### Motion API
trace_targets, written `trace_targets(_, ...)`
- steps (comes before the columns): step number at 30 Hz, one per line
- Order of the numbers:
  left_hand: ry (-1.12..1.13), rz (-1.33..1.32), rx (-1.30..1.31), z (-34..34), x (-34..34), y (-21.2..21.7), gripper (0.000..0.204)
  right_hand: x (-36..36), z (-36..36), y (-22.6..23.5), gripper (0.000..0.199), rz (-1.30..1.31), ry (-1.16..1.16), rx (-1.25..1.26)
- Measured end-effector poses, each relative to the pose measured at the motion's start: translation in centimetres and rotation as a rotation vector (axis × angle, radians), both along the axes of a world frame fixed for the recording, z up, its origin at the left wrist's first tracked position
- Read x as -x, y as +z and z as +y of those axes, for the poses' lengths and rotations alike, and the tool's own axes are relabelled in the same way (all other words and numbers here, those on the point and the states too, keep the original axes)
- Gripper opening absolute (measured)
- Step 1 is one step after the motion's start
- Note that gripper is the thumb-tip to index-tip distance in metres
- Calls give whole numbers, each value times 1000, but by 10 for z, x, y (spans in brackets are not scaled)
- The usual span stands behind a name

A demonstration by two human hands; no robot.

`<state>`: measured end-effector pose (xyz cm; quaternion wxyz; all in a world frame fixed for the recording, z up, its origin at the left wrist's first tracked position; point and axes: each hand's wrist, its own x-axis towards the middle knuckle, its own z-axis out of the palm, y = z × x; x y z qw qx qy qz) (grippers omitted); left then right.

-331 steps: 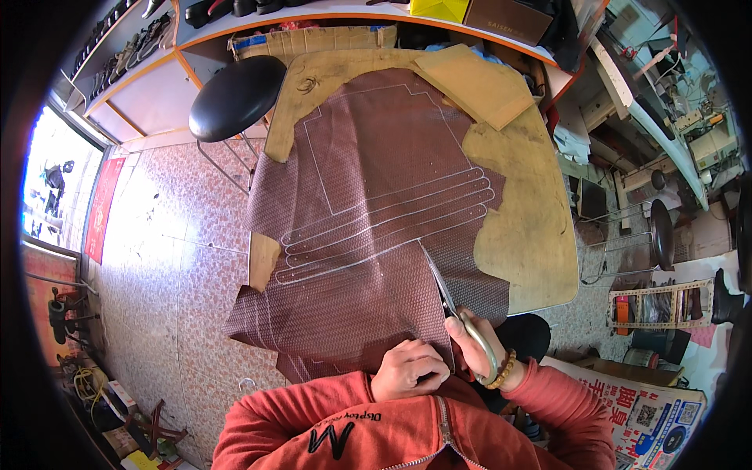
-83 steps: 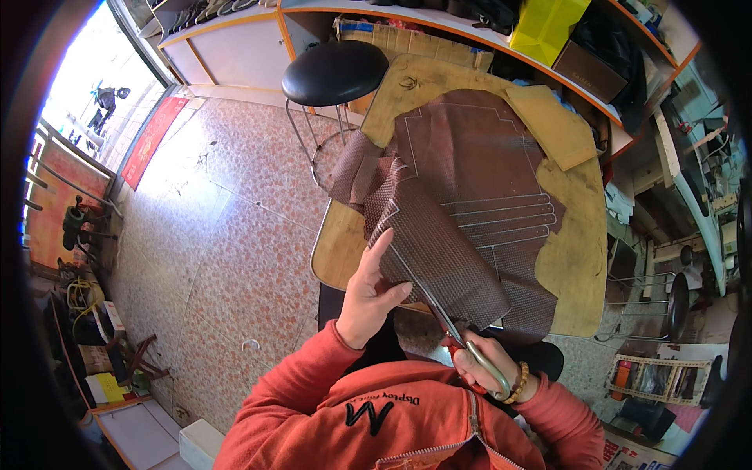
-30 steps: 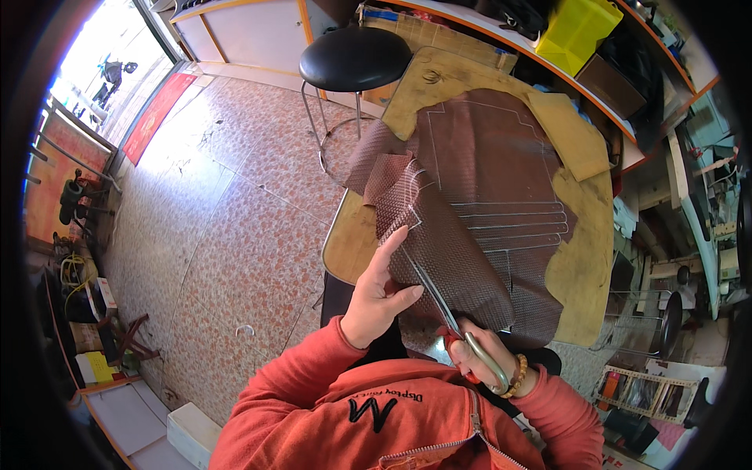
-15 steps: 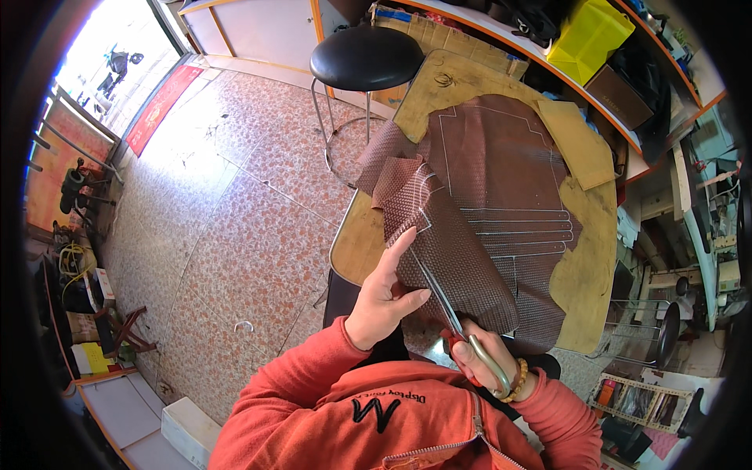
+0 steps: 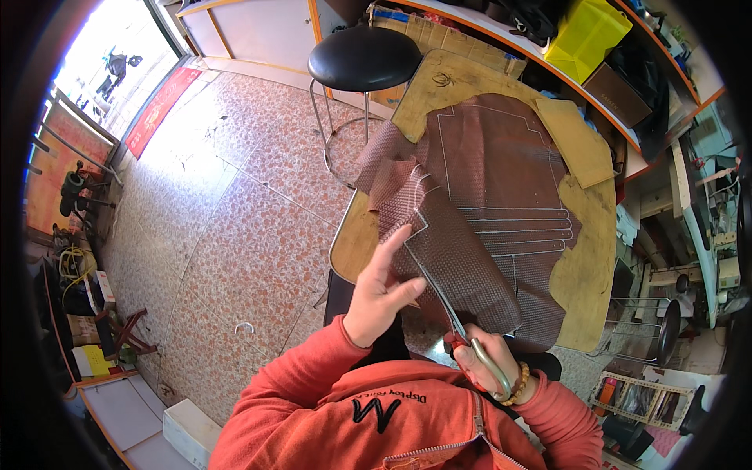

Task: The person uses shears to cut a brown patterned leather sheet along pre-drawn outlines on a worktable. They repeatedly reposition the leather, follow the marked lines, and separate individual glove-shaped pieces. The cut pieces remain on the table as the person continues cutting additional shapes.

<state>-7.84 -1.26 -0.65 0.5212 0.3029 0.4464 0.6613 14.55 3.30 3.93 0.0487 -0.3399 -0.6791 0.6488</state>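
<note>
A large piece of dark brown, woven-textured leather lies over the board, marked with pale outlines. Its near-left part is folded up and over in a flap. My right hand is closed around the handles of the scissors, which have red and pale metal grips. Their long blades run up and away along the flap's left edge. My left hand is at that edge, its index finger stretched along the leather and its thumb spread apart near the blades. Its other fingers are largely hidden.
The leather rests on a worn yellow-brown board. Beyond its left corner stands a black round stool. A yellow-brown sheet overlaps the far right side. Shelves with a yellow bag run along the back. Patterned floor extends leftward.
My left hand and the leather edge beside it have shifted slightly left. The scissors stay in my right hand, nearly in the same place.
</note>
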Motion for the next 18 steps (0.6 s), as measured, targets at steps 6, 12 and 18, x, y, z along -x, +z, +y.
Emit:
trace_targets(6,61,-25,-86,1,9,1,75,1,4,8,62,-61,88,-10)
trace_targets(12,-7,88,-115,-2,8,9,79,18,12,3,63,-71,162,-116)
trace_targets(18,-16,82,-111,-4,12,12,80,22,14,7,67,-58,188,-125)
